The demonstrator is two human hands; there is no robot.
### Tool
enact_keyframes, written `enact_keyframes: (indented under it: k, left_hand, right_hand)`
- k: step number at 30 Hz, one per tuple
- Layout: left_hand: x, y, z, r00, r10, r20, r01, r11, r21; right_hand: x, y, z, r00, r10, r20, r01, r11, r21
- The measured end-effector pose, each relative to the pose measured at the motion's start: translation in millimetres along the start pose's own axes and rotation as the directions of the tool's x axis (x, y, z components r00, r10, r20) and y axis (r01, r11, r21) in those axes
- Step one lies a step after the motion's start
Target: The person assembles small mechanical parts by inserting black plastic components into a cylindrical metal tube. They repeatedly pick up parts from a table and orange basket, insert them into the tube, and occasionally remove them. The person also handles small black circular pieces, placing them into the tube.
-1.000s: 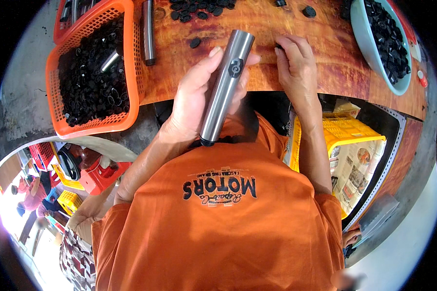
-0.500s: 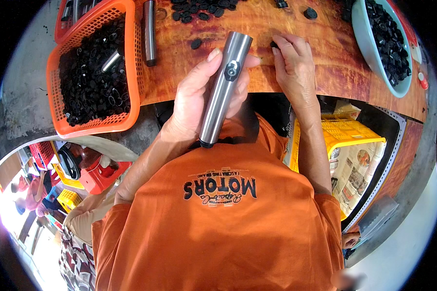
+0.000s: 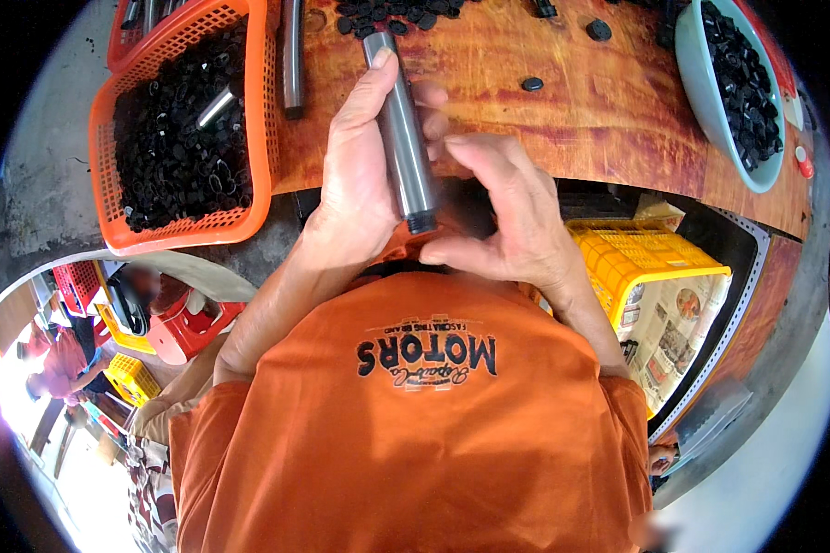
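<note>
A grey metal tube [image 3: 402, 129] is held upright but slanting in my left hand [image 3: 361, 166], the thumb along its near side and the fingers behind it. Its lower end carries a black threaded collar [image 3: 421, 222]. To the right of that end hovers my right hand [image 3: 516, 207], thumb and fingers spread apart with nothing seen between them. The tube's oval fitting is turned out of sight. A small black disc-like part [image 3: 532, 84] lies on the wooden table [image 3: 599, 124] beyond my right hand.
At the left stands an orange basket [image 3: 260, 120] of small black parts, with another metal tube [image 3: 292, 64] beside it. A pale blue bowl [image 3: 701, 101] of black parts is at the right. Loose black parts [image 3: 378, 13] lie at the back. Below the table sits a yellow crate [image 3: 650, 253].
My right hand has left the small black part on the table and come toward the tube's lower end. My left hand has turned the tube, hiding its oval fitting, and tilted its top leftward.
</note>
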State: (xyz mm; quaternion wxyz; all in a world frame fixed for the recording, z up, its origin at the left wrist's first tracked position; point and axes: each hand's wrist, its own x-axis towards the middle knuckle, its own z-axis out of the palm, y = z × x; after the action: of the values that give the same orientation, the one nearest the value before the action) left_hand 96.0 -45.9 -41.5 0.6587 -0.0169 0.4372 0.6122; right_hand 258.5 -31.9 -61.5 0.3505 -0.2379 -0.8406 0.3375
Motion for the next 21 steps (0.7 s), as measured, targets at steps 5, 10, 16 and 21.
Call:
enact_keyframes:
  k: [5,10,16,21]
  left_hand:
    - [2,-2,-7,0.999,0.027,-0.041,-0.026,1.0,0.015]
    - [1,-2,-4,0.99,0.143,-0.011,-0.144,0.989,-0.035]
    - [2,-3,-4,0.907,0.42,0.004,-0.416,0.895,0.161]
    - [2,-6,0,0.88,0.475,0.007,-0.468,0.864,0.183]
  right_hand:
    - [-4,3,8,0.999,-0.006,-0.05,0.006,1.0,-0.008]
    - [-7,4,7,0.999,0.017,-0.047,-0.015,0.999,0.033]
    - [-11,1,3,0.993,0.05,-0.107,-0.051,0.999,-0.004]
    - [-15,2,11,0.993,0.03,-0.117,-0.035,0.999,-0.039]
